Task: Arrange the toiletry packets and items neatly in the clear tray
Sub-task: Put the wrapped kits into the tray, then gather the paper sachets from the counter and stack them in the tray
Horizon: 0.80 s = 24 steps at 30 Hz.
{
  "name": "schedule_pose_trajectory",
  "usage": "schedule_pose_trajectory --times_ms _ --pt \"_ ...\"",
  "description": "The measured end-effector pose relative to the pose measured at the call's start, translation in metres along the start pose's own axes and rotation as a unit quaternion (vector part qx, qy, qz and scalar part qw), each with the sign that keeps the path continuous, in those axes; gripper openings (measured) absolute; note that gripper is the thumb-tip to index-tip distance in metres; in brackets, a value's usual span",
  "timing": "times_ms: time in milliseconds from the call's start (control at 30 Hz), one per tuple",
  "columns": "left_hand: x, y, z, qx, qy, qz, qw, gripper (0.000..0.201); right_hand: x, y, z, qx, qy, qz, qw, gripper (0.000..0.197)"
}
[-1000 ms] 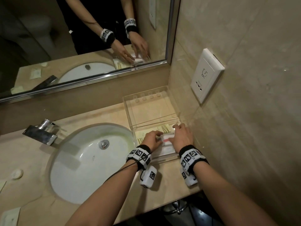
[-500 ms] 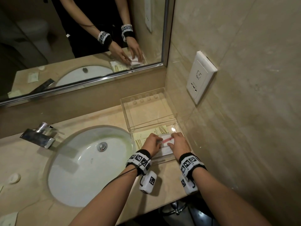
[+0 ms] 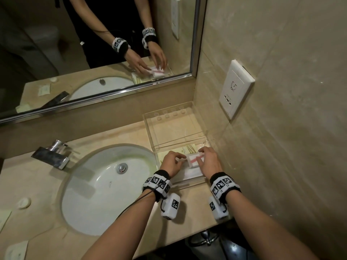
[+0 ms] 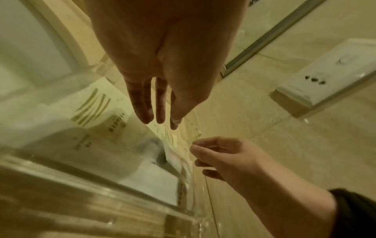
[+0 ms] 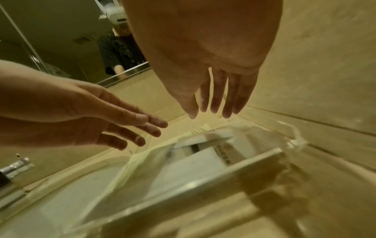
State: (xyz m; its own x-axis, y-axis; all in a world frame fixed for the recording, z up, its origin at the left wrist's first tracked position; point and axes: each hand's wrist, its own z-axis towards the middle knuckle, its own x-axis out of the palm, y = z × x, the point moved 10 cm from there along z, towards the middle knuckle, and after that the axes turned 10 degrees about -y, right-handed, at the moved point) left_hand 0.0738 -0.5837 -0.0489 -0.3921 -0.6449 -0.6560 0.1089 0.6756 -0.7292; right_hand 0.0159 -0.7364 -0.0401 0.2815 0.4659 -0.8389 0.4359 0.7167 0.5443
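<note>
A clear two-part tray (image 3: 167,110) stands on the counter against the right wall. Its far part holds nothing; its near part holds flat packets. A cream packet with gold lines (image 3: 187,148) (image 4: 97,109) lies at the back of that part, and a plain white packet (image 3: 192,173) lies at the front. On top rests a small white packet with a pink stripe (image 3: 193,160). My left hand (image 3: 173,162) (image 4: 160,119) (image 5: 126,125) touches its left edge with straight fingers. My right hand (image 3: 207,159) (image 5: 213,109) (image 4: 219,154) touches its right edge, fingers extended.
A white oval sink (image 3: 97,194) lies left of the tray, with a chrome faucet (image 3: 50,154) behind it. A wall socket (image 3: 235,89) juts out above the tray. A round soap (image 3: 23,202) and more packets (image 3: 16,250) lie on the far left counter. A mirror hangs behind.
Both hands have stayed on the pink-striped packet in the tray's near part and have shifted it only slightly. The head view has drifted a little.
</note>
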Motion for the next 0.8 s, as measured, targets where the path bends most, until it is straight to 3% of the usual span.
schedule_pose_trajectory --times_ms 233,433,467,567,800 --pt "-0.076 0.037 -0.014 -0.035 -0.093 -0.103 0.990 0.015 0.011 0.082 -0.004 -0.061 -0.015 0.067 0.996 0.019" --pt "-0.153 0.101 -0.048 -0.104 -0.161 -0.145 0.971 0.015 0.049 0.181 -0.026 -0.156 0.035 0.110 0.981 0.018" --pt "-0.195 0.142 -0.069 -0.126 -0.206 -0.149 0.959 0.014 0.080 0.232 -0.044 -0.195 0.066 0.114 0.972 0.018" --pt "-0.209 0.156 -0.081 -0.138 -0.210 -0.157 0.955 0.013 0.086 0.247 -0.051 -0.202 0.067 0.132 0.968 0.016" --pt "-0.313 0.288 -0.176 -0.232 -0.299 -0.187 0.907 0.014 0.192 0.386 -0.139 -0.300 0.180 0.148 0.925 0.017"
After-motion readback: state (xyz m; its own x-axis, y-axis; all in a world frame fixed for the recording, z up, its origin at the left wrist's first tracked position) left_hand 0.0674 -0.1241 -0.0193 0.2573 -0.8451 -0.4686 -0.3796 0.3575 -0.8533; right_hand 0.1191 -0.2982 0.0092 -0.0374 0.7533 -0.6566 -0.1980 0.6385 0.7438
